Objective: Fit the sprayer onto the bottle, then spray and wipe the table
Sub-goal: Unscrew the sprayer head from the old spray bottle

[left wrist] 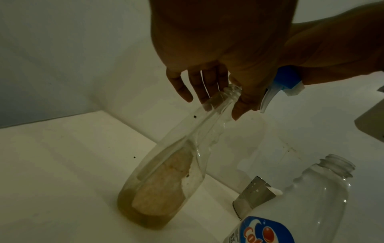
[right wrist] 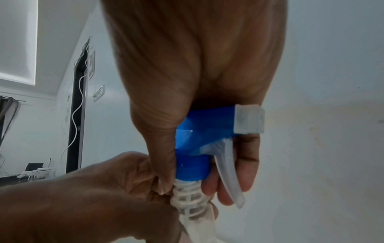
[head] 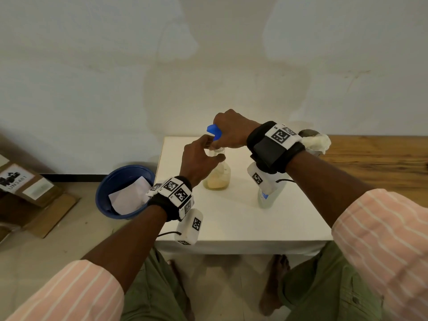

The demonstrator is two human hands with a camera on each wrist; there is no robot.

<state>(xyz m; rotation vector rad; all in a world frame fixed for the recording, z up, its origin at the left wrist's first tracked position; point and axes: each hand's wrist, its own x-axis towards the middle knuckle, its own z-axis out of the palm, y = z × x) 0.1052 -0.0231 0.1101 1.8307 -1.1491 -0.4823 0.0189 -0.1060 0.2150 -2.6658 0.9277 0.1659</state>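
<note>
Sprayer [right wrist: 199, 143]: blue head, pale trigger, sitting at the bottle's threaded mouth.
Bottle [head: 217, 174]: clear, yellowish liquid, upright on white table [head: 231, 218].
Right hand [head: 231, 130]: grasps sprayer.
Left hand [head: 199, 158]: pinches bottle neck.
Nearby: second clear bottle [left wrist: 320, 197], uncapped; blue basin [head: 120, 181] on floor.

White table [head: 231, 223]: two clear bottles [head: 217, 174] [head: 269, 195], metal cup [head: 311, 140].
</note>
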